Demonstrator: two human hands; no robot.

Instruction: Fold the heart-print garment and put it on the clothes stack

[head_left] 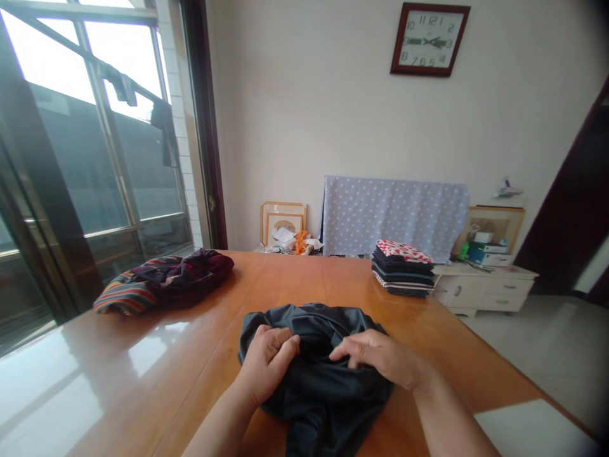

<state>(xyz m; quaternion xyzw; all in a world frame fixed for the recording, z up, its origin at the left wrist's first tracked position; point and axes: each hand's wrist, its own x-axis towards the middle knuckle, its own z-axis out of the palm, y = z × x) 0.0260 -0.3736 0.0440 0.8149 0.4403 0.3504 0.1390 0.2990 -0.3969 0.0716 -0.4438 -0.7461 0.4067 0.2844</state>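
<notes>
Left hand [266, 363] grip closed on dark grey garment [318, 374], lower centre; right hand [380, 357] half-curled on it, hold unclear. Folded clothing stack [403, 270] stands beyond, on wooden worktop [143, 355].

One left hand [266, 365], one right hand [380, 358], one dark shirt [314, 381], one stack of clothes [403, 270], one striped clothes bundle [162, 284], one clock [430, 39].

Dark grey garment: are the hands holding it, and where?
Yes: the left hand and right hand pinch the dark grey cloth garment at its bunched middle.
</notes>
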